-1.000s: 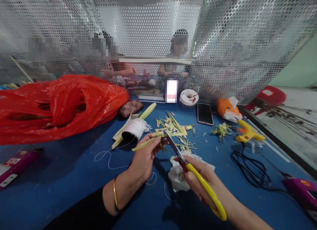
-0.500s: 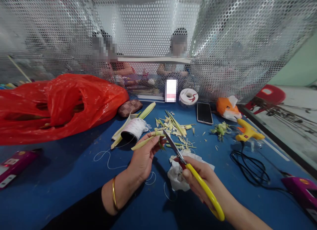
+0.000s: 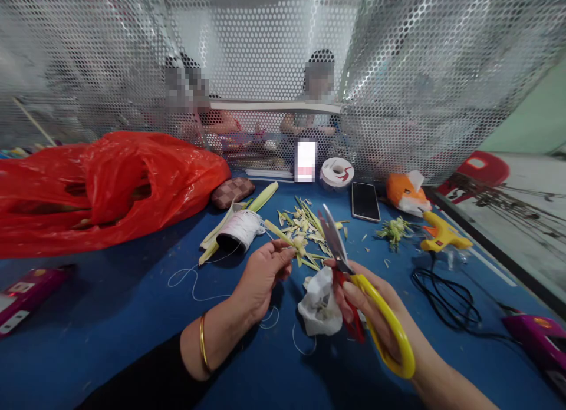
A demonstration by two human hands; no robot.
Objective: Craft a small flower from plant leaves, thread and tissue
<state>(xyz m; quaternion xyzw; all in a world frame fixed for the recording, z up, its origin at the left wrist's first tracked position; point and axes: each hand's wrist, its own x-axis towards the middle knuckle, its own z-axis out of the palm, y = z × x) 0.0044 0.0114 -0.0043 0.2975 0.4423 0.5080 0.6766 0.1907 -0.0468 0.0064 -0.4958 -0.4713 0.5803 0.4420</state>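
Between thumb and fingers, my left hand (image 3: 267, 274) pinches a small bundle of pale yellow-green leaf strips (image 3: 298, 245), one strip sticking out to the upper left. My right hand (image 3: 371, 298) grips scissors (image 3: 387, 324) with yellow and red handles. Their blades are slightly apart, point away from me and stand clear of the bundle. Beyond both hands lies a scatter of leaf trimmings (image 3: 305, 221). Crumpled white tissue (image 3: 321, 307) sits under and beside the right hand. Left of the bundle a spool of white thread (image 3: 239, 228) lies on its side, its thread trailing over the blue table (image 3: 145, 339).
A red plastic bag (image 3: 168, 174) fills the left back, with a checkered pouch (image 3: 233, 192) beside it. To the right are a phone (image 3: 365, 201), a ribbon roll (image 3: 336, 173), a yellow glue gun (image 3: 444, 233) and its black cable (image 3: 446, 298). A perforated screen (image 3: 274, 39) stands behind.
The scissors have moved right, away from the bundle, and their blades have opened. My left hand has turned the bundle, so its long strip now points to the upper left.
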